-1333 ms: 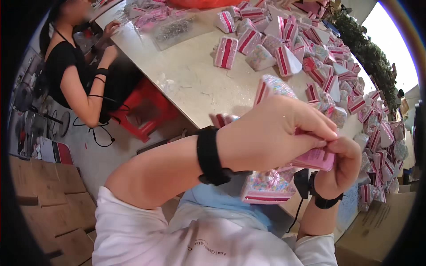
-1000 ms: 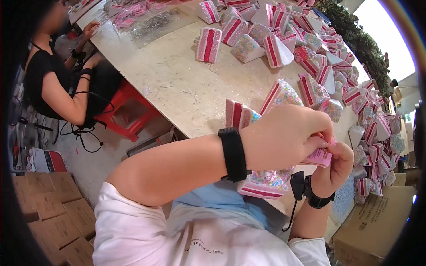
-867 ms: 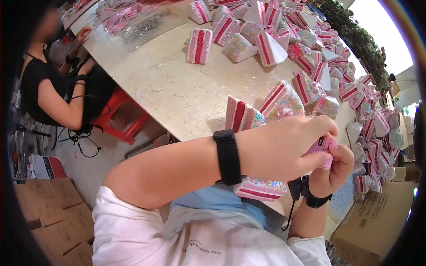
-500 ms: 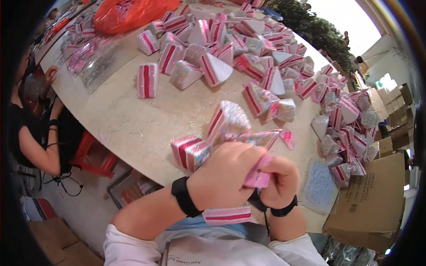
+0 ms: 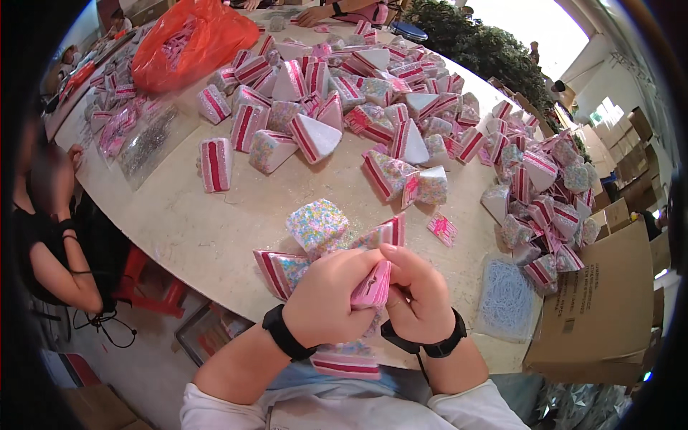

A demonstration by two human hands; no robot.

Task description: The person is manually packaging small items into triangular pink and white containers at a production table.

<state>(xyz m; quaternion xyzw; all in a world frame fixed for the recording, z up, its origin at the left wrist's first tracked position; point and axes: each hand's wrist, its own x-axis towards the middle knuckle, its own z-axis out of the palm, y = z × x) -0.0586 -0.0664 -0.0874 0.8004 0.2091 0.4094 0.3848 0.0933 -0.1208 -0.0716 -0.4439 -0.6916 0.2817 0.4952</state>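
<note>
My left hand (image 5: 333, 294) is closed on a small pink striped card tag (image 5: 373, 288), which stands tilted with a dark mark on its face. My right hand (image 5: 419, 290) is curled against the tag's right side, thumb near its top; whatever its fingers pinch is hidden. Toy cake slices cluster around my hands: one with a sprinkle-covered end (image 5: 317, 223) beyond them, a red-and-pink layered slice (image 5: 271, 272) to the left and another slice (image 5: 385, 233) behind my fingers. Close to my body lies a further slice (image 5: 347, 364), partly under my hands.
A big pile of cake slices (image 5: 315, 136) covers the far table, with another heap (image 5: 545, 186) at the right. A loose pink tag (image 5: 442, 229), a clear tray of pale strings (image 5: 505, 297), a cardboard box (image 5: 595, 308) and an orange bag (image 5: 190, 46) are around. Someone (image 5: 61, 265) sits at left.
My hands have shifted slightly left, and the tag is now held more upright between them. The slices around my hands have turned. The whole view has tilted, showing more of the far table.
</note>
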